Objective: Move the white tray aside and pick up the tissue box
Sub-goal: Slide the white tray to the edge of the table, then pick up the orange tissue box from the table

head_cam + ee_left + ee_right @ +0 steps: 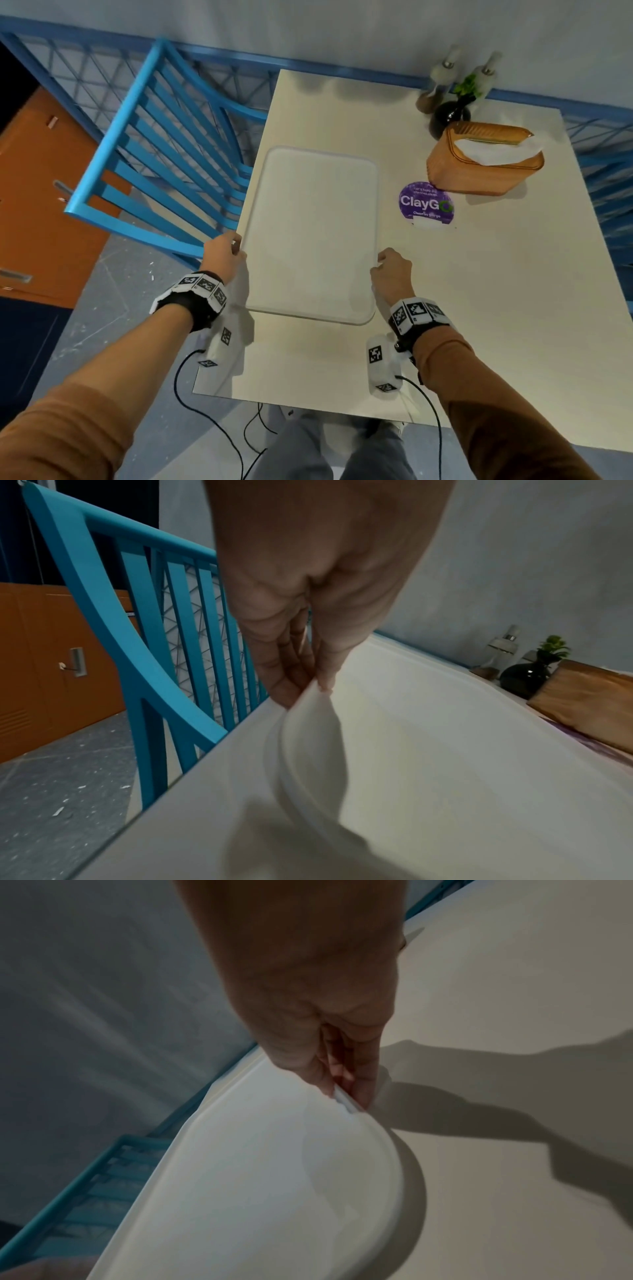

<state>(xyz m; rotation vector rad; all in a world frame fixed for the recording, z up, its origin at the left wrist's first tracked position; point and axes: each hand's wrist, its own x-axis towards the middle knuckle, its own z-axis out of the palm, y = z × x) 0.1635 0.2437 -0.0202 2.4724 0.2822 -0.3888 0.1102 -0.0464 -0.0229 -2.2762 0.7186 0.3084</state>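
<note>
A flat white tray (311, 236) lies lengthwise along the left side of the cream table (479, 308). My left hand (224, 251) pinches the tray's left rim (308, 710), thumb on top and fingers beneath. At the opposite long side my right hand (390, 267) pinches the right rim (346, 1099). The wrist views show the tray (257, 1177) raised a little off the table at the gripped edges. A wooden tissue box (483, 161) with white tissue sticking out stands at the far right, well away from both hands.
A blue slatted chair (161, 150) stands close against the table's left edge. Behind the tissue box are a dark round vase with a green sprig (452, 113) and two bottles (442, 75). A purple round sticker (426, 204) lies between tray and box.
</note>
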